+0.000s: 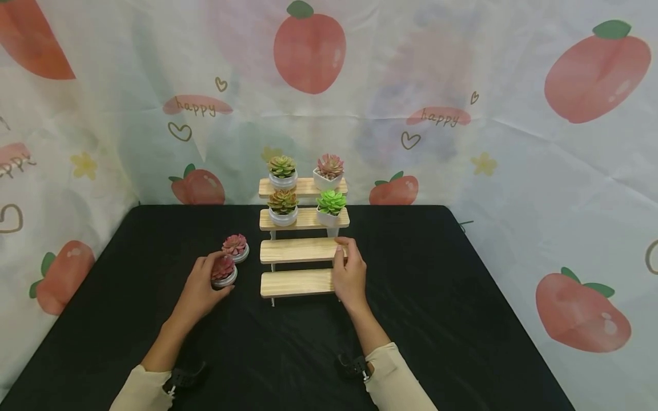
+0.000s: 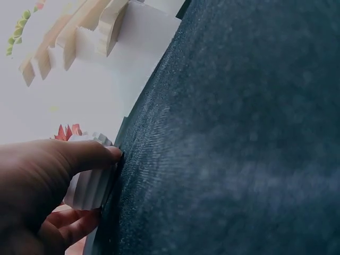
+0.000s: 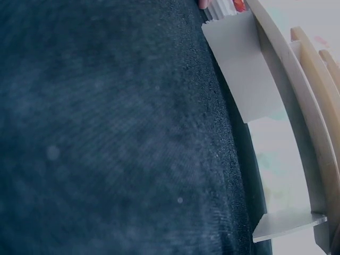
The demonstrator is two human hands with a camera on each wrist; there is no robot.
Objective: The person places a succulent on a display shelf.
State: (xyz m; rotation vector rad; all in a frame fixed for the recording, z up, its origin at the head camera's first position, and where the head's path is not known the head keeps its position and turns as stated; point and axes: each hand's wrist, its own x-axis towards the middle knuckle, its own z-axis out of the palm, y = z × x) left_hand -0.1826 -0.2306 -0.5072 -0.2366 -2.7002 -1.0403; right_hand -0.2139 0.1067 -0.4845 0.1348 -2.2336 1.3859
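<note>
My left hand [image 1: 203, 285] grips a small potted red succulent [image 1: 223, 269] on the black tablecloth, fingers on its far side and thumb at the near side. In the left wrist view, the thumb and fingers pinch its white ribbed pot [image 2: 87, 188]. Another red succulent [image 1: 235, 245] stands just behind it. At the right end of a four-tier wooden plant stand [image 1: 295, 251], my right hand [image 1: 351, 277] holds the edge of the lower shelves, fingers curved and thumb in front. Its fingertips are partly hidden. The right wrist view shows the stand's underside [image 3: 292, 101], without that hand.
Green [image 1: 282, 166] and pink [image 1: 330, 166] succulents stand on the top shelf. Brownish [image 1: 283, 201] and bright green [image 1: 331, 201] ones stand on the second. A fruit-printed curtain [image 1: 360, 137] hangs behind the black-covered table [image 1: 437, 297].
</note>
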